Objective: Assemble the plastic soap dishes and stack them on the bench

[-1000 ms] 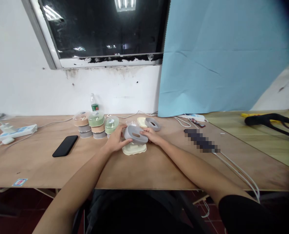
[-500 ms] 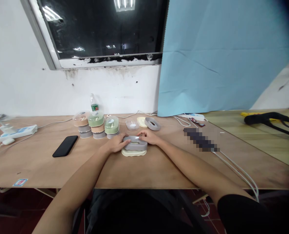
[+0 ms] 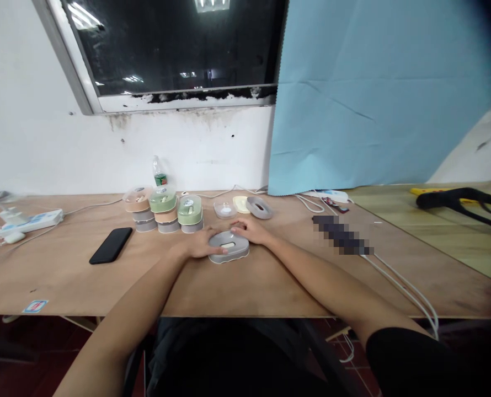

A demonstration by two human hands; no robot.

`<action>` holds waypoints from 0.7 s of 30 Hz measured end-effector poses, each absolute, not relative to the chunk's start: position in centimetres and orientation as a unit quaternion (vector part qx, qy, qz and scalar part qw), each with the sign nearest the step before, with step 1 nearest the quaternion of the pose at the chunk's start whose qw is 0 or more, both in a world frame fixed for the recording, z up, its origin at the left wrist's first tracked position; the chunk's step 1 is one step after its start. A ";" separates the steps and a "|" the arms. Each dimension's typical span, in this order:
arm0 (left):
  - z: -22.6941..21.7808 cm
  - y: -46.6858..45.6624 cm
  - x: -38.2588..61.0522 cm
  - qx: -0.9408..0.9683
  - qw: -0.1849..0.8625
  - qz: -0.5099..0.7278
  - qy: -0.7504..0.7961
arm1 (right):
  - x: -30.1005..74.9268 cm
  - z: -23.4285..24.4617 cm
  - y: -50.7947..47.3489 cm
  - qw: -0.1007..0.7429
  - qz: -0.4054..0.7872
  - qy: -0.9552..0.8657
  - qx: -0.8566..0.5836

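Resting left hand [image 3: 202,243] over the near-left side of a grey oval soap dish [image 3: 229,246], fingers draped across its top, tips near the central slot; grip unclear, could be light contact or a hold, cannot tell. Right hand [image 3: 250,230] relaxed and not grasping, fingertips [image 3: 234,225] at the dish's far edge, contact uncertain. Dish flat on a plywood table [image 3: 270,286], centred in front of the person, thin pale rim showing along its lower edge. Just behind it, a small clear dish [image 3: 224,210], a cream oval piece [image 3: 241,204] and a grey oval lid [image 3: 259,207], in a row. Farther left, stacks of round tan, green and grey containers [image 3: 163,212], a plastic bottle [image 3: 159,172] behind them. Black smartphone [image 3: 111,245] lying left of the stacks, well apart from both hands. White power strip [image 3: 30,219] at the far left.
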State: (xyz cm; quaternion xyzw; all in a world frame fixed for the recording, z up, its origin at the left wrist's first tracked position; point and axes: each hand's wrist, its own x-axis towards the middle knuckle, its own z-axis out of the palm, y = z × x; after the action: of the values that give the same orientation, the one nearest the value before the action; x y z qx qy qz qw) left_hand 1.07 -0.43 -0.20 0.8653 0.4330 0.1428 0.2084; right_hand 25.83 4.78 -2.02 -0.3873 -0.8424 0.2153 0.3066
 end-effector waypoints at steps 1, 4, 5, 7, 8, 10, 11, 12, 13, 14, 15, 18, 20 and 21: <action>-0.4 -0.3 1.1 0.865 0.200 0.152 0.434 | 25.9 -2.1 5.1 0.324 0.205 -0.828 -0.409; -1.1 0.1 1.1 0.866 0.171 0.173 0.437 | 25.8 -2.3 6.1 0.355 0.169 -0.791 -0.469; -1.3 0.3 1.1 0.867 0.162 0.177 0.438 | 25.8 -2.3 6.4 0.353 0.160 -0.788 -0.479; -1.5 0.5 1.1 0.869 0.146 0.184 0.435 | 25.6 -2.4 7.0 0.331 0.142 -0.797 -0.484; -1.5 0.5 1.1 0.870 0.140 0.188 0.433 | 25.5 -2.5 7.2 0.317 0.131 -0.806 -0.483; -1.4 0.5 1.2 0.870 0.136 0.195 0.432 | 25.4 -2.7 7.4 0.298 0.107 -0.818 -0.480; -1.3 0.4 1.2 0.869 0.135 0.197 0.433 | 25.4 -2.8 7.4 0.294 0.098 -0.821 -0.480; -1.2 0.3 1.2 0.867 0.135 0.199 0.436 | 25.4 -2.9 7.4 0.293 0.092 -0.821 -0.481; -1.1 0.2 1.2 0.865 0.135 0.201 0.438 | 25.5 -3.0 7.4 0.295 0.090 -0.820 -0.482; -1.1 0.2 1.3 0.865 0.135 0.203 0.439 | 25.6 -3.2 7.4 0.300 0.089 -0.818 -0.483; -1.0 0.1 1.3 0.865 0.135 0.206 0.437 | 25.7 -3.2 7.3 0.307 0.087 -0.815 -0.484; -1.1 0.0 1.4 0.861 0.141 0.226 0.434 | 26.0 -3.3 7.2 0.337 0.073 -0.803 -0.487; -1.2 0.0 1.4 0.850 0.143 0.244 0.444 | 26.1 -3.2 7.1 0.364 0.073 -0.791 -0.486; -1.1 0.0 1.4 0.844 0.141 0.254 0.451 | 26.2 -3.1 7.0 0.383 0.079 -0.783 -0.483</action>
State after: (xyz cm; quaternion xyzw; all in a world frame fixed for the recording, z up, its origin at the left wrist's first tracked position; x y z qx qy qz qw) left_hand 1.40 -0.03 -1.15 0.8441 0.4508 0.2535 0.1411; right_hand 26.18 6.97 -3.07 -0.4832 -0.7832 0.0785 0.3833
